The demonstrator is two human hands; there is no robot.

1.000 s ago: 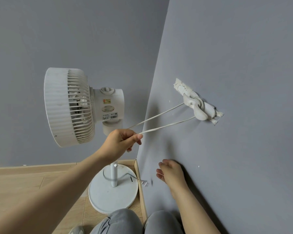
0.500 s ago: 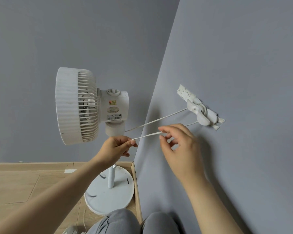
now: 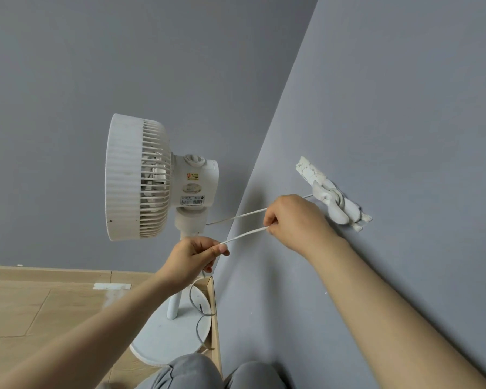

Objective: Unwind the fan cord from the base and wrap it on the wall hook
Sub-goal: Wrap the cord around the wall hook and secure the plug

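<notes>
A white pedestal fan (image 3: 141,178) stands in the room's corner on its round base (image 3: 166,341). Its white cord (image 3: 244,234) runs taut from the white wall hook (image 3: 334,203) on the right wall, where it is looped, down to my hands. My left hand (image 3: 194,256) pinches the lower strand below the fan's motor housing. My right hand (image 3: 295,220) pinches the same strand closer to the hook and hides part of the upper strand. Slack cord hangs from my left hand and curls over the base.
Grey walls meet in a corner behind the fan. A wooden skirting board (image 3: 212,318) runs along the right wall beside the base. The floor (image 3: 40,304) is light wood. My knees in grey trousers (image 3: 191,372) show at the bottom edge.
My right hand rose from low by the wall, reached the lower strand and now pinches it near the hook. My left hand kept its hold. The camera view shifted left.
</notes>
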